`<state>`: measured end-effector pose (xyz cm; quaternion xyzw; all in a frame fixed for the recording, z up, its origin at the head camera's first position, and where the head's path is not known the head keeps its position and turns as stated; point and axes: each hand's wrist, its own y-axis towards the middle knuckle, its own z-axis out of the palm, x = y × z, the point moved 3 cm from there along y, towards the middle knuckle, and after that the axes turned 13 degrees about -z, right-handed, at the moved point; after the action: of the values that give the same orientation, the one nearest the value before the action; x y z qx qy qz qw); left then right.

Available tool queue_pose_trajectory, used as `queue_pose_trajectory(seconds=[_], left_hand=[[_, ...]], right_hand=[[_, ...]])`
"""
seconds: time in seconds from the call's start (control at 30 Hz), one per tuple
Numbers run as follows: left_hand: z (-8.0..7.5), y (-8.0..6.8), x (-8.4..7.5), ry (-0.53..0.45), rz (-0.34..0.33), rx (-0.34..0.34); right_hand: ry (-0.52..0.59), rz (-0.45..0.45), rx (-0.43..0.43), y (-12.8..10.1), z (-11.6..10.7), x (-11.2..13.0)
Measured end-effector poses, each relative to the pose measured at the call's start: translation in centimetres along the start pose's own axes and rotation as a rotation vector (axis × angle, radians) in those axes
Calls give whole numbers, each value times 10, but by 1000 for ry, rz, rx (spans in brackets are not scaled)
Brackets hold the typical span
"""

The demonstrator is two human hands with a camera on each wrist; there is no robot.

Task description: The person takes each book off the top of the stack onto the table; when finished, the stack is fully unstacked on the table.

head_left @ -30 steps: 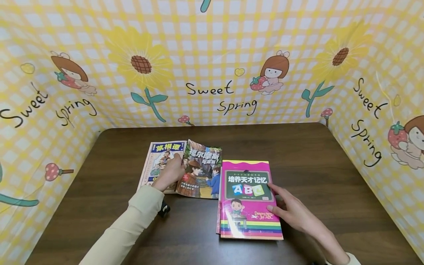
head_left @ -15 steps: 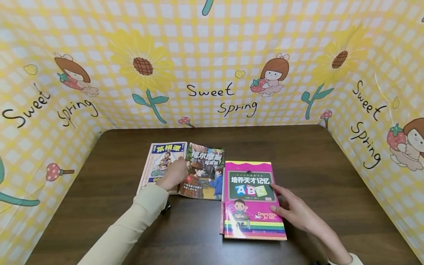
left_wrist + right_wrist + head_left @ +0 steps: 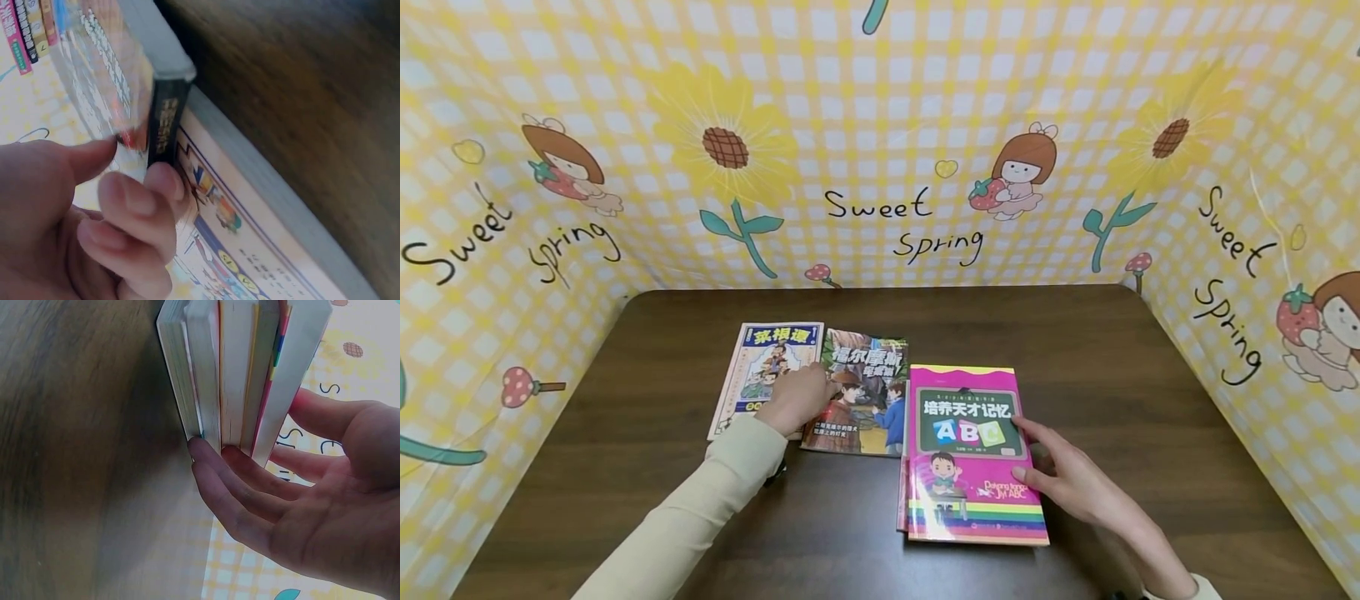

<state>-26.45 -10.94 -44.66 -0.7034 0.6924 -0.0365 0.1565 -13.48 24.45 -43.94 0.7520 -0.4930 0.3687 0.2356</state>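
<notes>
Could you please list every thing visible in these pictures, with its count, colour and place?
pink book: 1, pink with rainbow stripes, top of a stack, table middle-right
detective book: 1, dark cover, middle
blue-titled book: 1, blue and cream, left
table: 1, dark brown wood
backdrop: 1, yellow check, round three sides
left hand: 1, grips detective book's edge
right hand: 1, fingers against stack's right edge
</notes>
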Motion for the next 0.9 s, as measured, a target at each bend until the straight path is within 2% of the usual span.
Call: queue_pose_trajectory(seconds=[0.2, 0.3, 0.47, 0.57, 0.67, 0.8, 0.9], left_hand=[[-4, -5, 3, 30, 59, 11], [-4, -13, 0, 38, 71, 20], [3, -47, -8, 187, 86, -69], [10, -66, -13, 226, 88, -114], [16, -72, -16, 173, 50, -133], [23, -67, -15, 91, -13, -141], [29, -63, -14, 33, -34, -138]], right_hand=[[-4, 6, 4, 1, 0, 1], [-4, 1, 0, 0, -2, 0], [15, -16, 11, 1, 0, 0], [24, -16, 7, 1, 0, 0], [25, -7, 3, 1, -1, 0], [6, 14, 6, 2, -1, -2], [-3, 13, 6, 1, -1, -3]])
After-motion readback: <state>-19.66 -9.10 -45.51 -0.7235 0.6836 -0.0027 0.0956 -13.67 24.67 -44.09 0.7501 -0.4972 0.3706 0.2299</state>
